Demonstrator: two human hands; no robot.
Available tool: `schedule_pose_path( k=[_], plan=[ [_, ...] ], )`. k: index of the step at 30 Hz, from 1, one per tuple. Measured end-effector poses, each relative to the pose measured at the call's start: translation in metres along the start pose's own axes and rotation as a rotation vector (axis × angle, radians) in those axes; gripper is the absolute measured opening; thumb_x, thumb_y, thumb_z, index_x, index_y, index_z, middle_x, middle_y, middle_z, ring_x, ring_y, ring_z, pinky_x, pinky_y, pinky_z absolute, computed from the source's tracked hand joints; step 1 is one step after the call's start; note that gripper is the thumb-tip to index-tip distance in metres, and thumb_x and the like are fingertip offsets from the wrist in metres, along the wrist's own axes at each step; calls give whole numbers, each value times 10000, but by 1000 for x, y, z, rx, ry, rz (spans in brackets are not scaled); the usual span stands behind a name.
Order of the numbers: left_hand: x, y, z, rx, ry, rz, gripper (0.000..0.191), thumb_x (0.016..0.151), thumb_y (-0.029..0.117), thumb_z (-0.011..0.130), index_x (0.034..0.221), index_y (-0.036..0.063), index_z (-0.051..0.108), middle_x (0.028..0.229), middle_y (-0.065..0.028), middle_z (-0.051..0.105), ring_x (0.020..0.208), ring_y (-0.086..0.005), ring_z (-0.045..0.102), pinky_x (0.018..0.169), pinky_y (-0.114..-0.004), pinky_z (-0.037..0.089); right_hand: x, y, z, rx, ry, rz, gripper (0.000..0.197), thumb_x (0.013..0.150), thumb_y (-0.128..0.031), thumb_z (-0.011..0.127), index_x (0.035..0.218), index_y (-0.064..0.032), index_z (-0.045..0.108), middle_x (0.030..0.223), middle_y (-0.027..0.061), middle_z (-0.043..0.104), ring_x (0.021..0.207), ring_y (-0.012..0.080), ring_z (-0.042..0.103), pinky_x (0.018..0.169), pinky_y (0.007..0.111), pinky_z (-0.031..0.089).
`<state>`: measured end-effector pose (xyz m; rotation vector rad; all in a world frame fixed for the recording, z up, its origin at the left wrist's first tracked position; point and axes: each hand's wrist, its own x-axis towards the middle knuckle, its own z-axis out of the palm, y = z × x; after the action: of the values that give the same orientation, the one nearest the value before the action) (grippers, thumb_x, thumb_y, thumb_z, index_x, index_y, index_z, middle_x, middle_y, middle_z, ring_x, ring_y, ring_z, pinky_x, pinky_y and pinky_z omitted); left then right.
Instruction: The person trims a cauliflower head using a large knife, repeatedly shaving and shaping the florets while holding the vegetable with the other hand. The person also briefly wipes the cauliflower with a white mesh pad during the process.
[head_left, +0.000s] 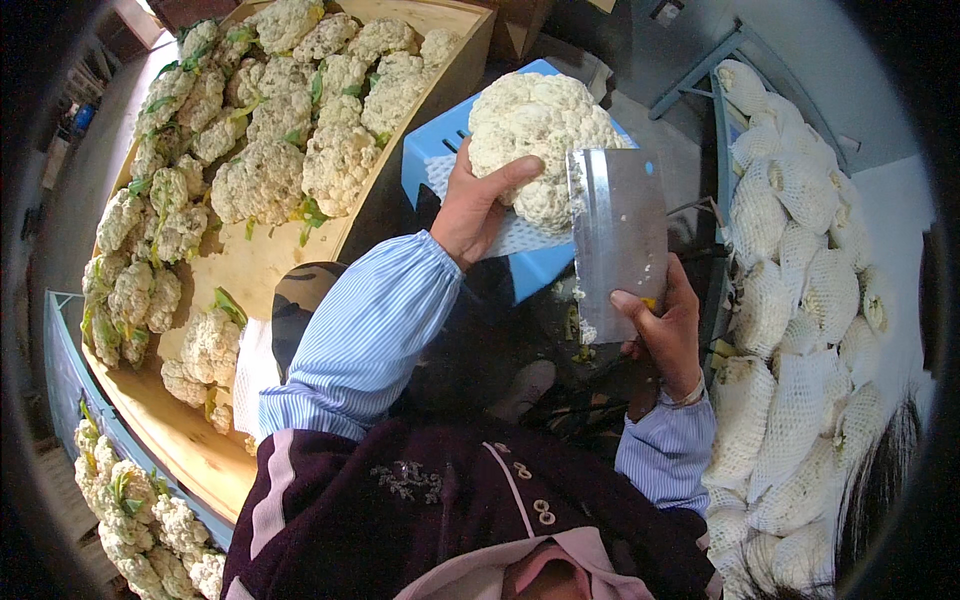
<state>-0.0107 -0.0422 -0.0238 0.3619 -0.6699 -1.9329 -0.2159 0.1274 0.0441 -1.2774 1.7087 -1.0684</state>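
My left hand (484, 195) grips a large cauliflower head (536, 120) with dark specks, its thumb lying over the florets. Beneath the head are a white foam net (517, 238) and a blue plastic crate or stool (541, 271) with slots. In my right hand (664, 322) is a wide metal cleaver (622, 232), held upright with the thumb on the blade's flat. The cleaver's bright edge faces the cauliflower and overlaps its right side; whether they touch, I cannot tell. White bits cling along the edge. The cleaver's handle is mostly hidden by my fingers.
On the left, a wooden-sided bin (420, 112) holds many untrimmed cauliflowers (259, 180) with leaves. More cauliflowers (142, 525) lie in a blue-framed container at the lower left. Along the right, cauliflowers in white foam nets (802, 300) are piled in a blue metal frame (721, 142).
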Motion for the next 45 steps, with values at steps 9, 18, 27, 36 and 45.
schedule_pose_path(
  k=[9,18,27,36,45],
  plan=[
    [-1,0,3,16,23,14,812,791,47,863,1430,50,362,1370,-144,578,1271,-266,587,1096,-442,490,-2,-5,3,1,-28,51,430,864,-162,792,1206,-39,564,1003,85,697,797,146,689,644,273,569],
    [-4,-2,6,82,28,51,812,784,37,867,1421,51,363,1361,-148,583,1249,-265,606,1079,-432,509,-2,-15,4,-4,-56,40,519,895,-163,746,1332,-23,505,1028,84,687,679,113,671,428,216,506],
    [-8,-3,13,61,31,84,802,793,37,860,1422,46,362,1361,-160,581,1254,-266,606,1068,-421,521,-4,-35,12,87,-26,75,454,869,-163,779,1234,-6,560,997,90,702,776,131,686,581,252,545],
    [-10,-4,18,87,70,120,762,794,23,857,1398,23,393,1327,-157,610,1219,-258,625,1037,-400,533,1,-45,22,50,-26,86,458,878,-184,769,1234,-8,542,957,101,701,642,126,678,427,246,511],
    [-8,-2,17,100,52,70,763,798,26,855,1395,20,381,1330,-156,603,1216,-259,624,1042,-401,531,12,-31,4,-113,-40,-111,535,860,-206,789,1288,7,548,1068,119,698,821,150,688,665,279,566]
  ],
)
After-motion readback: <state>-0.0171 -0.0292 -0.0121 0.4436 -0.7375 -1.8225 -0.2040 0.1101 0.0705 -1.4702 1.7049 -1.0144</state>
